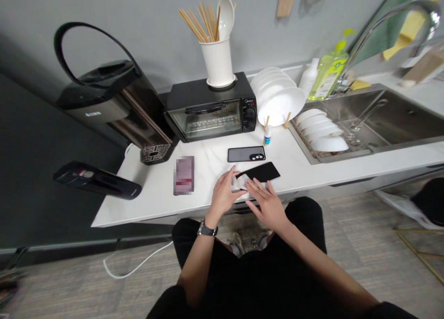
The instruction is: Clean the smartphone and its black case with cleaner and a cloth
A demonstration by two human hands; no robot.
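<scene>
A black smartphone (pixel 265 171) lies screen up at the counter's front edge. A crumpled white tissue (pixel 242 182) covers its left end. My left hand (pixel 224 194), with a dark-strapped watch on the wrist, curves around that end, thumb on the near side and fingers on the far side. My right hand (pixel 268 205) presses its fingertips on the tissue, fingers stretched and thumb apart. Just behind the phone is a dark-rimmed phone case (pixel 243 154) with camera cut-outs. A small white and blue bottle (pixel 267 137) stands beyond the case.
A blurred mauve packet (pixel 184 176) lies to the left. Further left stand a dark flask (pixel 104 182) and a tall black dispenser (pixel 138 106). Behind are a toaster oven (pixel 211 115), a chopstick holder (pixel 218 62), racked plates (pixel 280 103) and a sink (pixel 385 120) at right.
</scene>
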